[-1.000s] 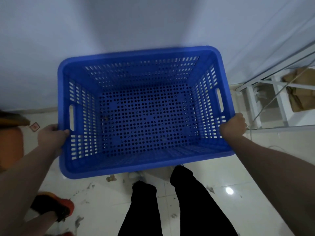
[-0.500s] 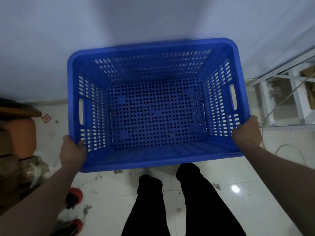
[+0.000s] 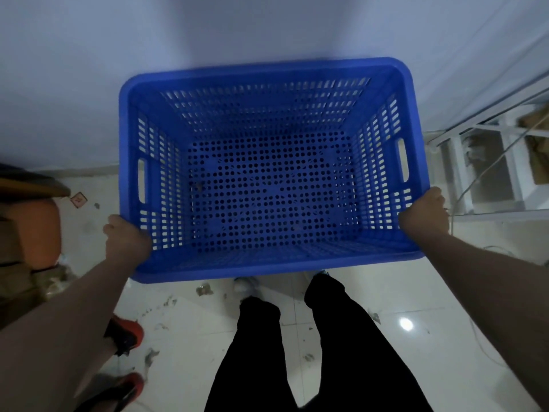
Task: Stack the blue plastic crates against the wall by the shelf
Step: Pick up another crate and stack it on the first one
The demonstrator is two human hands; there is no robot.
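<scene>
indoors, glossy white tile floor (image 3: 386,292) littered with scraps, pale wall (image 3: 208,31)

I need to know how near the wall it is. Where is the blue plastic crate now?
In the head view the perforated blue plastic crate is central, held by the left hand and right hand, far rim near the pale wall, white shelf on its right.

Crate (image 3: 267,185) was blue moulded plastic, slightly glossy, with perforated floor and slotted walls. Floor (image 3: 386,367) was white glossy tile, reflective, littered with rough debris. Wall (image 3: 208,31) looked matt, smooth. Shelf (image 3: 511,162) looked like white painted metal.
</scene>
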